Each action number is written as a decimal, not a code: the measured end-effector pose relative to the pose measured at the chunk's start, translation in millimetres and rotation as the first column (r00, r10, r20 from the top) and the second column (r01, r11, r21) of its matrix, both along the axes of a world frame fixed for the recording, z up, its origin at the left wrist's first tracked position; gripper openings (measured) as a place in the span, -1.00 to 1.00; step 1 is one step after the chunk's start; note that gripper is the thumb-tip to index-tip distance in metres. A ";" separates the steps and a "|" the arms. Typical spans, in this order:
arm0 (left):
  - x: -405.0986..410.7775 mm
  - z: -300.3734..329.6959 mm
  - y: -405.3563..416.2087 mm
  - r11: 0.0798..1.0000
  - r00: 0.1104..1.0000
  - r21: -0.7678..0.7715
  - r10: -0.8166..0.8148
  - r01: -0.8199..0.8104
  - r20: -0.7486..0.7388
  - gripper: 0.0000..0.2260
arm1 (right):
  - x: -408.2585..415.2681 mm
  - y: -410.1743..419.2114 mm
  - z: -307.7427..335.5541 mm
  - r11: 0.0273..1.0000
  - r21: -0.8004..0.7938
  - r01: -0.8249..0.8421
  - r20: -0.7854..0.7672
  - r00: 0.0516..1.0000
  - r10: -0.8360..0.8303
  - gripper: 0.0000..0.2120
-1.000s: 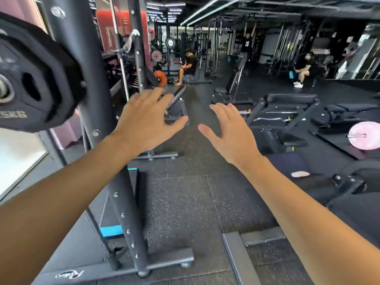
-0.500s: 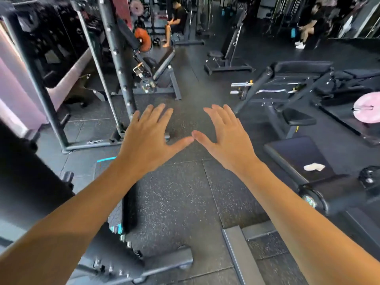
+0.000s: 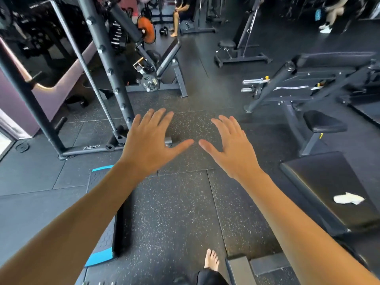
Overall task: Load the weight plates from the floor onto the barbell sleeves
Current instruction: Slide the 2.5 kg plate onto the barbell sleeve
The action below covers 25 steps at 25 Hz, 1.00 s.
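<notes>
- No weight plate lies on the bare floor [image 3: 181,212] within reach; the only plates in view are a small dark plate [image 3: 150,82] mounted low on the incline machine well beyond the left hand, and an orange plate [image 3: 146,29] higher on the same machine. No barbell sleeve can be made out.
- The left hand [image 3: 150,142] is spread wide and flat, palm down, holding nothing; it hovers above the speckled rubber, in front of the foot of the rack upright [image 3: 107,64].
- The right hand [image 3: 232,149] is likewise wide open and empty, thumb pointed inward; the two thumb tips are close but apart.
- Below the left forearm lies a black step platform with blue corners [image 3: 102,212]; to the outside of the right forearm is a padded bench [image 3: 329,188] with a white cloth [image 3: 348,198] on it.
- A bare foot [image 3: 211,262] shows below and between the arms.
- Judgement: the step in hand is finding the next plate, so looking comes before reaching. Turn to find it first.
- To do it well: square up to the plate, bend at the knees, take it by the rim with both hands opposite each other, and keep bare toes clear of its edge.
- Risk: the platform and rack base close by are trip points while carrying.
</notes>
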<state>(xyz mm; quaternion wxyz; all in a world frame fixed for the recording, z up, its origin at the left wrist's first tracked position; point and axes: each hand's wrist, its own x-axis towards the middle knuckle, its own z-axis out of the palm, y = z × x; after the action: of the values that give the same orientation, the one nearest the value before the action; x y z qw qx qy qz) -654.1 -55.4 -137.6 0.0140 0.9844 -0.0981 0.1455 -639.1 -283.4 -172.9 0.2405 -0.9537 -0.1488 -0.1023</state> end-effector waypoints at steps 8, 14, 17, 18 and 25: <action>168.8 15.7 -57.1 0.997 0.998 -0.049 0.055 -0.056 -0.011 -0.07 | 179.6 -49.5 19.1 0.997 -0.032 -0.073 -0.041 0.997 0.071 -0.26; 276.8 4.3 -47.7 0.996 0.996 -0.033 0.088 -0.088 -0.002 -0.08 | 292.7 -37.9 20.2 0.991 -0.057 -0.118 -0.030 0.993 0.116 -0.23; 343.7 -14.1 -27.6 0.994 0.995 -0.034 0.102 -0.102 -0.018 -0.08 | 358.9 -24.2 10.7 0.987 -0.076 -0.140 -0.043 0.990 0.137 -0.23; 366.7 -21.3 -20.5 0.993 0.994 -0.042 0.109 -0.110 -0.023 -0.08 | 383.2 -19.3 6.3 0.986 -0.084 -0.144 -0.044 0.989 0.141 -0.24; 539.7 -44.1 42.8 0.977 0.982 -0.109 0.177 -0.183 -0.063 -0.09 | 579.4 46.6 -6.2 0.982 -0.084 -0.168 -0.107 0.982 0.158 -0.27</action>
<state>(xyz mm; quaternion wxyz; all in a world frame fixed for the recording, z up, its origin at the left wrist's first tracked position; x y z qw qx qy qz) -114.4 -12.6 -181.7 0.0599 0.9903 0.0003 0.1255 -59.7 -236.8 -179.1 0.2106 -0.9524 -0.2188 -0.0274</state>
